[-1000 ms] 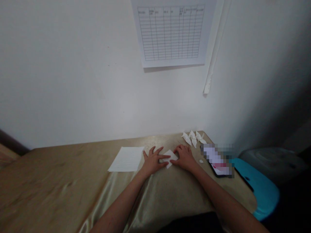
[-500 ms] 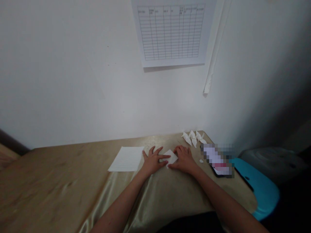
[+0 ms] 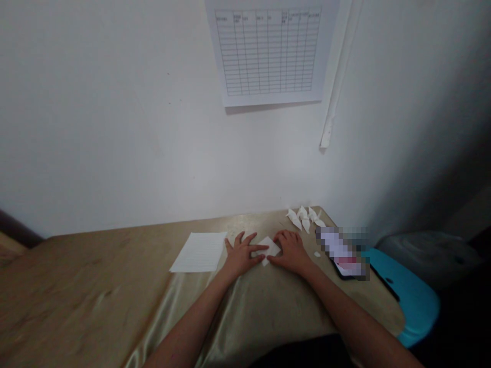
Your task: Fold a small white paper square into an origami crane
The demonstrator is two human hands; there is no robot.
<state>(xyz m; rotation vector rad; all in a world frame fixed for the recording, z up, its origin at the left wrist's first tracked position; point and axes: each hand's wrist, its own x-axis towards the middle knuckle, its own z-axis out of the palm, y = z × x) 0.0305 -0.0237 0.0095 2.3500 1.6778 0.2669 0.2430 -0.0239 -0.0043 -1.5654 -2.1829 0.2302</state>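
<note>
A small white paper diamond was pressed to the bench between two hands, the left open with fingers spread, the right loosely curved, thumb apart from fingers. Its folding was judged partway done, with shaping seemingly left. A lined sheet was laid flat at left; farther back, three white paper figures, apparently finished, were set near the wall.

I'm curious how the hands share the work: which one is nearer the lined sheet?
Left. The left hand is at the right edge of the lined sheet; the right hand is farther right, beyond the small paper.
</note>
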